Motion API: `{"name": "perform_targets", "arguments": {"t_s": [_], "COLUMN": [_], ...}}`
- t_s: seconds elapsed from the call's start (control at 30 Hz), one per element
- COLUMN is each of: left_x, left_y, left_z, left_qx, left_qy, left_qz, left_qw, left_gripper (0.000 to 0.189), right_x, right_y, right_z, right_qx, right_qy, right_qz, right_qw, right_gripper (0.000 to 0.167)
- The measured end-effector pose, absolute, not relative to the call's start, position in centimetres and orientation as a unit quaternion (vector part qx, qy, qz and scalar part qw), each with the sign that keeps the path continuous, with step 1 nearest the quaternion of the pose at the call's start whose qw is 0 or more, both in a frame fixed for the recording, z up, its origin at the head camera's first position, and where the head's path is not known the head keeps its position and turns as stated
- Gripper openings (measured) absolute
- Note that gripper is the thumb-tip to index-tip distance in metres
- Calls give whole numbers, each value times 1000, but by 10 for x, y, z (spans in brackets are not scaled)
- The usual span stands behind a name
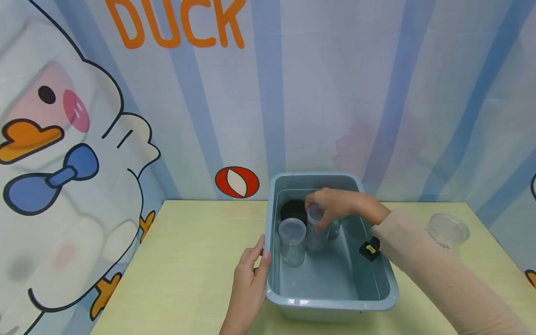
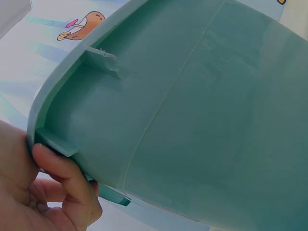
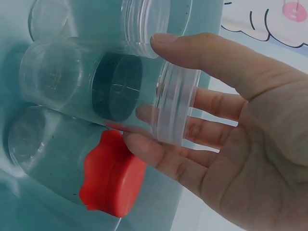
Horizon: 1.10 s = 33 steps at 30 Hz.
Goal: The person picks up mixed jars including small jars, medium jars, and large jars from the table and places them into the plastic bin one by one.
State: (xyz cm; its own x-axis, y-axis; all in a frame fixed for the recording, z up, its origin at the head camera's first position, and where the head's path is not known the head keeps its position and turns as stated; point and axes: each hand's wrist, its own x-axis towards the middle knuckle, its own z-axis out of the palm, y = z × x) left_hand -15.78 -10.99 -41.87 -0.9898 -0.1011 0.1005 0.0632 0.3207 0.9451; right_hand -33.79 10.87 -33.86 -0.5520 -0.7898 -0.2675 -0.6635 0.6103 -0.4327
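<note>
A blue-grey plastic bin point(image 1: 331, 304) holds several clear jars. My right hand point(image 1: 337, 207) reaches in from the right and grips a clear jar point(image 3: 62, 77) around its clear screw lid point(image 3: 175, 103), thumb on one side and fingers on the other. Close beside it stands another clear-lidded jar point(image 1: 292, 246). A jar with a wavy red lid point(image 3: 115, 175) touches my fingertips in the right wrist view; in the head view my hand hides that lid. Behind them is a round black lid point(image 1: 293, 210). My left hand point(image 1: 249, 277) holds the bin's left rim, fingers curled beneath it.
On the table point(image 1: 201, 265), right of the bin, lies a shallow clear round container point(image 1: 448, 230), partly behind my right sleeve point(image 1: 435, 265). A small black piece with a yellow mark point(image 1: 370, 249) shows below my right wrist. A printed curtain point(image 1: 318, 93) hangs behind the table.
</note>
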Motion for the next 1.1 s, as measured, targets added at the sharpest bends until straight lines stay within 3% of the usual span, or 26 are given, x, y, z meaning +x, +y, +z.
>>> {"name": "perform_targets", "arguments": {"t_s": [0.7,1.1], "left_x": [-157,-157], "left_y": [-110,-110], "left_z": [-417,-418], "left_qx": [15,12], "left_qy": [-807,-807], "left_qz": [-587,-586], "left_qw": [64,69], "left_gripper": [55,54], "right_x": [-333,-330], "right_y": [105,101], "right_z": [-351,-357], "right_qx": [-415,-392], "right_qy": [876,883], "right_qz": [-137,-137], "right_qw": [203,221], "right_gripper": [44,43]}}
